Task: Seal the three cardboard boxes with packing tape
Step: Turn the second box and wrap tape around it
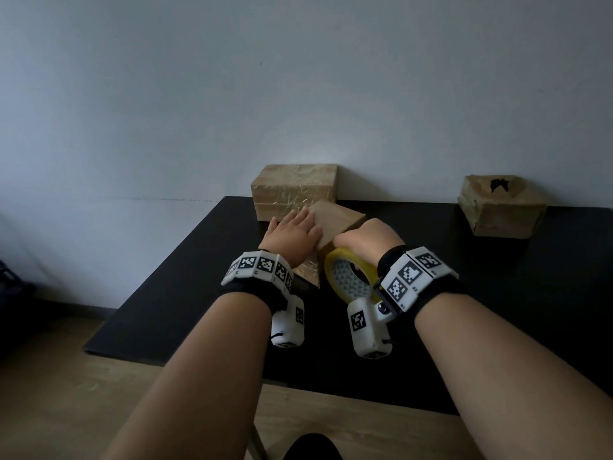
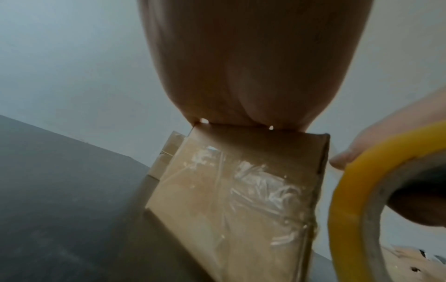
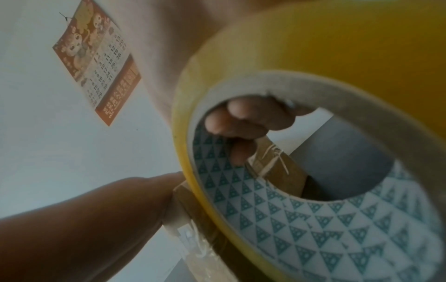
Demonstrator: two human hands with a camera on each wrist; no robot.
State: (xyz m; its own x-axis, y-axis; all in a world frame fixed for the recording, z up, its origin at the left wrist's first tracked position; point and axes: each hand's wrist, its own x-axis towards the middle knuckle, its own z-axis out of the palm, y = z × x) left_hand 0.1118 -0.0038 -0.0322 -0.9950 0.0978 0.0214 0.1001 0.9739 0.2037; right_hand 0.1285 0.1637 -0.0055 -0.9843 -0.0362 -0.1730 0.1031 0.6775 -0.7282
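A small cardboard box stands on the black table, its near side covered with wrinkled clear tape. My left hand lies flat on its top with straight fingers. My right hand grips a yellow tape roll against the box's near right corner. In the right wrist view my fingers curl through the tape roll's patterned core. A larger taped box sits behind by the wall. A third box with a dented, torn top stands at the far right.
The table's left edge drops to a wooden floor. A grey wall runs right behind the boxes. A calendar hangs on the wall in the right wrist view. Bare tabletop lies between the middle and right boxes.
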